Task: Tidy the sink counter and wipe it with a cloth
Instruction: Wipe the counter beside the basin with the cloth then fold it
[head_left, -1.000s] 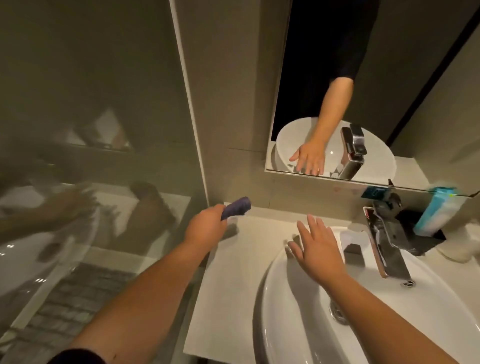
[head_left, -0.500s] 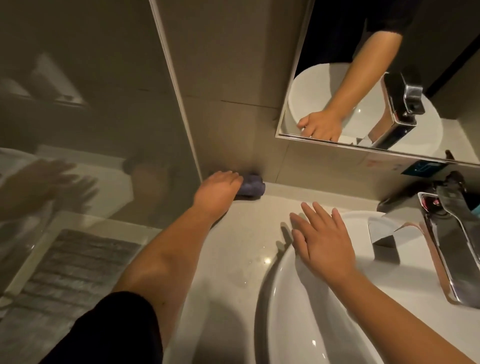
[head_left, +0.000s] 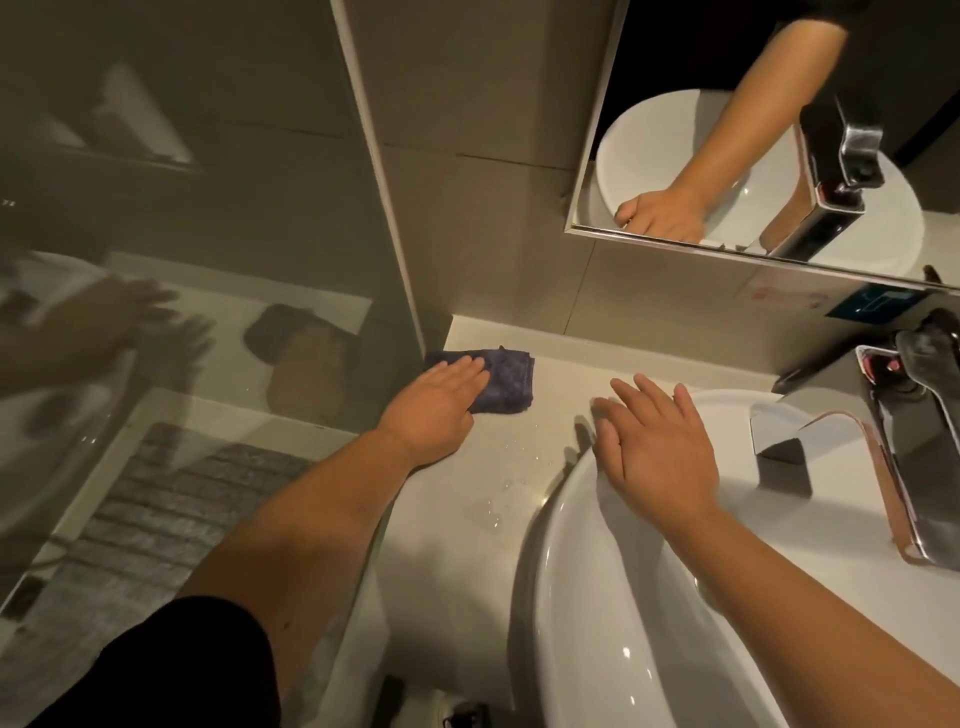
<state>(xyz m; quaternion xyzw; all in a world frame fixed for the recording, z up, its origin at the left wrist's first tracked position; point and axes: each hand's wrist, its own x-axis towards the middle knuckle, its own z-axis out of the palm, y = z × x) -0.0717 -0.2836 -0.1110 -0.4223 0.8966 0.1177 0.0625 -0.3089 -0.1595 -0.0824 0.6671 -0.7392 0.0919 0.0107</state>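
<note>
Up at the back left corner of the counter (head_left: 498, 467), the left hand (head_left: 434, 410) lies palm down with its fingers stretched out flat and close together, pressing on a folded dark blue cloth (head_left: 501, 382). It grips nothing; the fingers cover the cloth's left part while the right part shows bare beyond the fingertips. The cloth lies flat on the pale counter, close against the wall where the counter meets the glass partition (head_left: 208, 260), and well apart from the basin. Water droplets (head_left: 511, 480) speckle the counter between the cloth and the basin's rim. The right hand (head_left: 657, 449) is likewise open, fingers spread a little, resting palm down on the back left rim of the white oval basin (head_left: 597, 597), fingertips reaching just past the rim toward the counter. It holds nothing. To its right stands a chrome faucet (head_left: 852, 457) with its spout over the bowl. Above, the mirror (head_left: 727, 156) reflects the right hand on the rim, and the glass partition at left shows dim reflections of both hands and the cloth.
</note>
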